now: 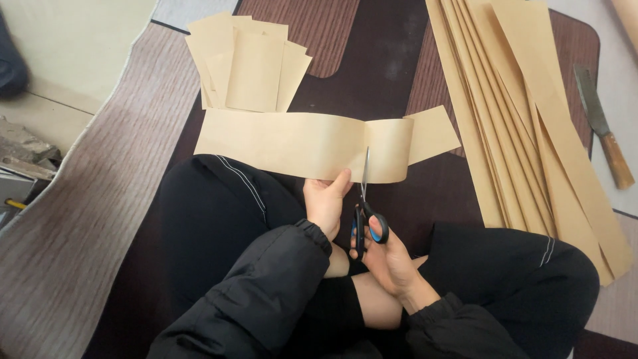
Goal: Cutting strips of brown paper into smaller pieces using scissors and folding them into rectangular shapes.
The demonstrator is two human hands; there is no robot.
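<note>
I sit cross-legged on a mat. My left hand (325, 199) pinches the lower edge of a long tan paper strip (286, 143) that lies across in front of my knees. My right hand (389, 256) grips black-handled scissors (365, 213) whose blades point upward into the strip, with a cut running partway up it. The strip's right end (432, 133) is folded behind.
A pile of cut tan paper pieces (249, 66) lies beyond the strip. Several long tan strips (531, 126) are stacked at the right. A knife with a wooden handle (601, 126) lies at the far right. Clutter (20, 156) sits at the left edge.
</note>
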